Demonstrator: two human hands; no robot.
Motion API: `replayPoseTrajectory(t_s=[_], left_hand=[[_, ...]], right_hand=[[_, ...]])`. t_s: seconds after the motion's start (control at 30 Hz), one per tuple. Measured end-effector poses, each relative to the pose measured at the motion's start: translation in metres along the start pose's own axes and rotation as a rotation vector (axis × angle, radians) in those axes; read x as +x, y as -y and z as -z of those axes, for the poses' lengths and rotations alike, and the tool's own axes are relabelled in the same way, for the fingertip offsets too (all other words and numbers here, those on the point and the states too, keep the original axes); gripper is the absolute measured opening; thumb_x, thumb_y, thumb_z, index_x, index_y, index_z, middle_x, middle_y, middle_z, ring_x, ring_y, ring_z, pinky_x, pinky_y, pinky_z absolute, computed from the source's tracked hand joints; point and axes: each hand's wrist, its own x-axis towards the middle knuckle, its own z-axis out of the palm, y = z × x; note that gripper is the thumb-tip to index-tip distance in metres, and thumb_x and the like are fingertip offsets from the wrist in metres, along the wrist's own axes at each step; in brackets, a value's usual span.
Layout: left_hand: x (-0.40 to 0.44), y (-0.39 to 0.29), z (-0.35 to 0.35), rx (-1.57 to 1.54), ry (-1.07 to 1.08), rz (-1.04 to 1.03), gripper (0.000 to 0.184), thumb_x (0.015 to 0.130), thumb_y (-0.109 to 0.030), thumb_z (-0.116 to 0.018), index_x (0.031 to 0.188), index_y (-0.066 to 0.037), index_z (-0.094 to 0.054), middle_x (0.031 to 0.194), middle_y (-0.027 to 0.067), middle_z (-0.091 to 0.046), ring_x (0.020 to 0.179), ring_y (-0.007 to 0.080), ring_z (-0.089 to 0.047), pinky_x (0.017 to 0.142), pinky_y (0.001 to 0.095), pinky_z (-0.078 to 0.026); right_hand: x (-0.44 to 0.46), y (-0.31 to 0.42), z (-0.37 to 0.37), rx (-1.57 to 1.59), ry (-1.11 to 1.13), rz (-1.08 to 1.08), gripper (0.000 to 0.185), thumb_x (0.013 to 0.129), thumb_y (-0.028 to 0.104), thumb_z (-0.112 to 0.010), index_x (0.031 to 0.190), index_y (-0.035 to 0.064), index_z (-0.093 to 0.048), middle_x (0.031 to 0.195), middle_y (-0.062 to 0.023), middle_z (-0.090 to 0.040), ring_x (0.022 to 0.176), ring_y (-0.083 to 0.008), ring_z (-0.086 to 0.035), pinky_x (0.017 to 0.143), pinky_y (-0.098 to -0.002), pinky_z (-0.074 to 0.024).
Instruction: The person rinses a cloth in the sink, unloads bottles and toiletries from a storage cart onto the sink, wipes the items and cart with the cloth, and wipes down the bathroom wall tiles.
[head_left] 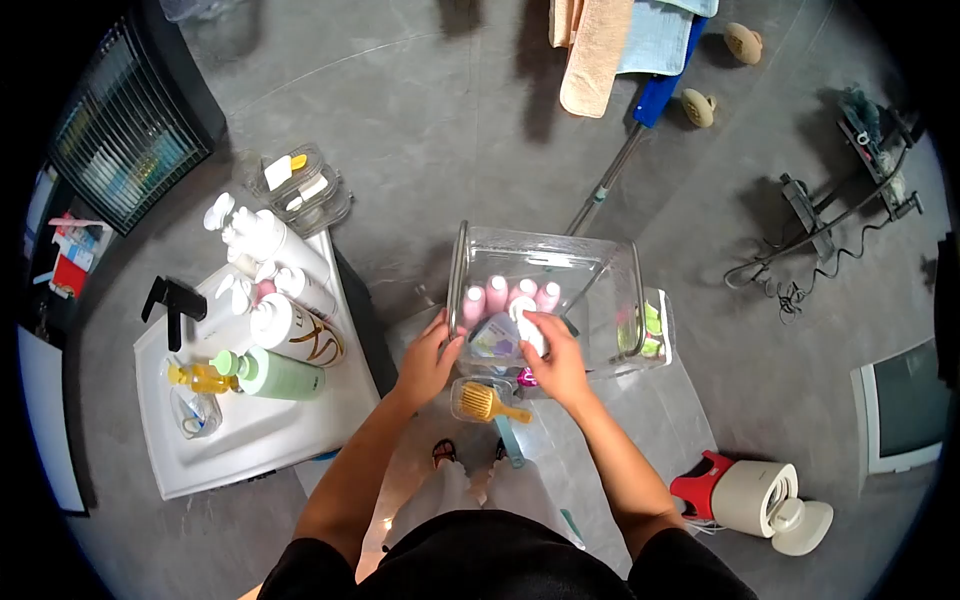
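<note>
Black shirt (pixel 500 555) nearest, forearms angled forward and inward. Left hand (pixel 428 362) half curled at left wall of clear bin (pixel 592 256); whether gripping it, cannot tell. Right hand (pixel 556 360) bent over bin's near side, thumb and fingers closed on white bottle (pixel 530 336), inside bin beside pink bottles (pixel 497 292).

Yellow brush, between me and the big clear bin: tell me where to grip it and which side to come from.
Take the yellow brush by its narrow handle, probably coming from your right with the right hand. The handle points that way and reaches past the edge of the small clear container, while the wide, ridged head lies toward your left.
</note>
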Motion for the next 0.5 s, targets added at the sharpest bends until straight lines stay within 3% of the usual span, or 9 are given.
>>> replayPoseTrajectory(t_s=[0.03,0.07,0.17,0.33,0.47,0.5], left_hand=[[-0.001,0.0,0.004,0.024,0.03,-0.001,0.022,0.094,-0.019,-0.059,0.111,-0.006,-0.064,0.138,0.0191,-0.053,0.111,0.0374,-0.061,0.09,0.0385,-0.05],[-0.002,0.0,0.007,0.048,0.061,-0.003,0.021,0.095,-0.02,-0.059,0.108,-0.006,-0.065,0.14,0.0194,-0.051,0.111,0.0378,-0.061,0.09,0.0388,-0.05],[-0.001,0.001,0.01,0.071,0.066,-0.017,0.02,0.095,-0.022,-0.058,0.106,-0.007,-0.067,0.141,0.018,-0.05,0.109,0.0391,-0.06,0.09,0.0415,-0.05],[0.001,0.002,0.007,0.155,-0.006,-0.08,0.02,0.094,-0.023,-0.059,0.101,-0.005,-0.063,0.14,0.0187,-0.051,0.1,0.0428,-0.062,0.081,0.0448,-0.052],[-0.002,0.0,0.009,0.217,0.043,-0.051,0.017,0.093,-0.026,-0.06,0.099,-0.01,-0.064,0.139,0.0147,-0.053,0.096,0.0401,-0.064,0.079,0.0452,-0.053],[-0.002,0.0,0.009,0.217,0.05,-0.044,0.017,0.093,-0.026,-0.06,0.099,-0.011,-0.065,0.139,0.014,-0.053,0.096,0.0398,-0.065,0.079,0.0452,-0.053]], right_hand=[[-0.003,0.007,-0.001,-0.283,-0.013,0.167,0.048,0.081,0.003,-0.068,0.128,0.0064,-0.058,0.117,-0.0121,-0.065,0.104,-0.0283,-0.062,0.089,-0.0389,-0.0503],[-0.01,0.013,-0.009,-0.305,0.068,0.149,0.049,0.077,0.003,-0.065,0.125,0.0085,-0.06,0.122,-0.0159,-0.061,0.109,-0.0355,-0.057,0.092,-0.0448,-0.0478],[-0.022,0.02,-0.042,-0.513,0.192,0.186,0.043,0.08,0.002,-0.062,0.122,0.01,-0.062,0.127,-0.0137,-0.058,0.112,-0.032,-0.055,0.095,-0.0415,-0.0449],[-0.022,0.031,-0.091,-0.574,0.051,0.247,0.043,0.084,0.01,-0.054,0.127,0.0104,-0.056,0.127,-0.0115,-0.054,0.111,-0.0294,-0.053,0.095,-0.04,-0.0434],[-0.045,0.002,-0.068,-0.788,0.094,0.111,0.046,0.084,0.01,-0.053,0.13,0.0122,-0.054,0.124,-0.0138,-0.054,0.109,-0.0313,-0.053,0.093,-0.0407,-0.0448],[-0.053,-0.018,-0.056,-0.866,-0.009,0.078,0.042,0.084,0.01,-0.052,0.126,0.0133,-0.055,0.12,-0.0134,-0.056,0.106,-0.0312,-0.055,0.09,-0.0415,-0.0459]])
